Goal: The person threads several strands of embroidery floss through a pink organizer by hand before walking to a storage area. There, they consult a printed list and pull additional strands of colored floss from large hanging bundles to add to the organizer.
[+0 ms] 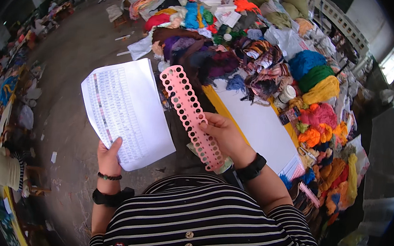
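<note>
My left hand (109, 158) is closed on the lower left corner of some white paper sheets (147, 118), thumb on top. A printed table with a narrow strip of coloured cells runs along the sheets' left side. In my right hand (226, 134) is a long pink thread card (187, 105) with round holes down both edges. The thumb lies on the card's face and the fingers go behind it. The card slants beside the sheets, its far end near their upper right corner. No thread shows in its holes.
A white tabletop with yellow edging (254, 114) lies to the right. Coloured yarn hanks (309, 69) heap beyond and around it. Near the table's right side are scissors (308, 153) and another pink card (309, 194). A person (9, 171) sits at the left; bare floor (60, 114) lies between.
</note>
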Motion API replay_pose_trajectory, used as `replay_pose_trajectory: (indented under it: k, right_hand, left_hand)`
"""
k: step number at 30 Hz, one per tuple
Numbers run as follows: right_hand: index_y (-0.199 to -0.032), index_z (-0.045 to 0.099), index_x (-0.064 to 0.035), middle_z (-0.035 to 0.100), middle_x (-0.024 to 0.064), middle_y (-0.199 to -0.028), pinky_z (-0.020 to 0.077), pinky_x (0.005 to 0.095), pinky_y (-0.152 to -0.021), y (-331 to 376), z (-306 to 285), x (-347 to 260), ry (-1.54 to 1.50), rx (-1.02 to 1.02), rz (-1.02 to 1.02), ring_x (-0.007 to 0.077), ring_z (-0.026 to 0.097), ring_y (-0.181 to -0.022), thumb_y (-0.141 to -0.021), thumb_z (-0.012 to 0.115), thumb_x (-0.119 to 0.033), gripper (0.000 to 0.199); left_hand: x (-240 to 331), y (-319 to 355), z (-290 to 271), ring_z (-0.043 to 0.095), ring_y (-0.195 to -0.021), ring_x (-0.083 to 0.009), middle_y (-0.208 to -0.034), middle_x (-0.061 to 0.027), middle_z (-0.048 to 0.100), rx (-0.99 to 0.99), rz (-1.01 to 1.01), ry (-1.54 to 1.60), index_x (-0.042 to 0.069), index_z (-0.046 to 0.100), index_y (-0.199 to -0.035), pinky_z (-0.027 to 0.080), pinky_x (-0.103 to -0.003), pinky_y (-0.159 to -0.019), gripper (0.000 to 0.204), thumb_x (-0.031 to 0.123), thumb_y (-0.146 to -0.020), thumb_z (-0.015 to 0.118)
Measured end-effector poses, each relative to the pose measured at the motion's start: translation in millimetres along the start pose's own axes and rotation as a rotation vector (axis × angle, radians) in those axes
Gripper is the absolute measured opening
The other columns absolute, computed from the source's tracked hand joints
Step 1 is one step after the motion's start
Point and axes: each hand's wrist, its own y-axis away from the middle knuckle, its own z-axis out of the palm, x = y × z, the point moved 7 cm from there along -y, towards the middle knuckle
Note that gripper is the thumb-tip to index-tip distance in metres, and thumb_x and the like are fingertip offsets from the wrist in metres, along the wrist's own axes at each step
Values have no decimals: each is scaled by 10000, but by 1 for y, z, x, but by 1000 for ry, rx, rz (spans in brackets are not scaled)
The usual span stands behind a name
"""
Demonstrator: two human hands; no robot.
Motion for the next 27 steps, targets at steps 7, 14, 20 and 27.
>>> replay_pose_trajectory:
  k: [7,14,20,27]
  right_hand:
    - [-1263,529,1,642,30,-1072,512,244,-820,-12,-6,-2,187,-69,-21,83,617,-923,-971,491,-36,297]
    - [-1352,452,-51,641,14,-941,460,208,-669,-32,-25,0,705,9,-219,56,576,-764,-953,471,2,404]
    - [-1292,524,-32,639,28,-995,452,206,-738,-48,-11,15,739,-58,-262,64,569,-825,-950,487,-9,345]
    - [-1113,622,34,651,25,-947,458,240,-787,-42,49,43,124,-295,115,85,581,-858,-1025,443,-319,406]
  left_hand:
    - [4,37,16,642,-990,-204,-1155,-133,646,62,17,63,-7,525,-1206,517,-335,-864,350,-31,-870,621]
    - [10,78,27,645,-984,-211,-1146,-130,652,130,60,97,0,539,-1205,519,-340,-860,348,-10,-869,633]
    - [17,103,46,644,-1010,-219,-1161,-130,651,126,31,136,11,542,-1242,520,-345,-875,380,-13,-872,625]
    - [20,118,47,648,-1012,-217,-1173,-137,648,160,51,109,6,543,-1237,525,-353,-872,382,6,-870,649]
